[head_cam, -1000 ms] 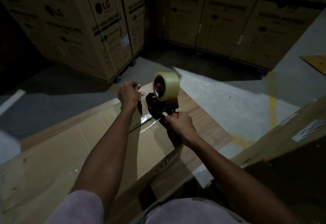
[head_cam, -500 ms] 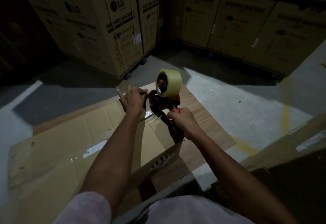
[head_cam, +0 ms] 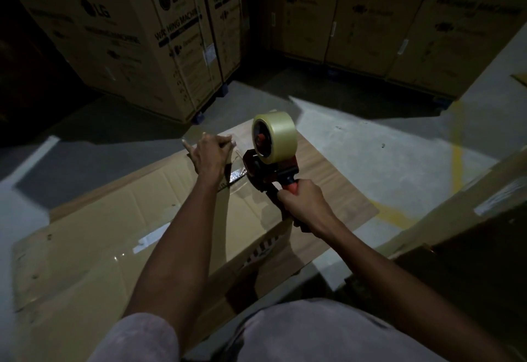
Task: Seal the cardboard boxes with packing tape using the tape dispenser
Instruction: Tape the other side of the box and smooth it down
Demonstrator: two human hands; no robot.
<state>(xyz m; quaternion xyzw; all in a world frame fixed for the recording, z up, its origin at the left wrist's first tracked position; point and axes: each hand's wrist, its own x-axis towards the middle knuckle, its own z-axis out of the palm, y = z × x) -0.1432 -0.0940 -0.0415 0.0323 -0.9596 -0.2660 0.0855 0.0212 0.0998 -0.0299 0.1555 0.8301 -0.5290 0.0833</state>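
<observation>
From the head camera, the room is dim and a person leans over a big flat cardboard box (head_cam: pixel 119 236) that lies on the floor.

The right hand (head_cam: pixel 302 202) has its fingers wrapped tight around the handle of the tape dispenser (head_cam: pixel 271 170). The dispenser is held up over the far end of the box, and the roll of tape (head_cam: pixel 275 136) stands on top of it.

The left hand (head_cam: pixel 209 153) is just to the left of the dispenser, very close to it. Its fingers are curled, and they seem to pinch the loose end of the clear tape (head_cam: pixel 235 175) that comes out of the dispenser's front. One finger sticks out to the side. The light is too weak to see the pinch well.

A shiny bit of tape (head_cam: pixel 148 237) already lies on the box, closer to the person.

The box's long side runs from the far end, where the hands are, back toward the person's body. So the tape most likely has to go down at the far end and be drawn along that line toward the person. The left hand is nearer to the tape end, so it would press it down. The right hand would pull the dispenser.

Tall printed boxes (head_cam: pixel 171 42) stand behind on the floor (head_cam: pixel 370 150).
</observation>
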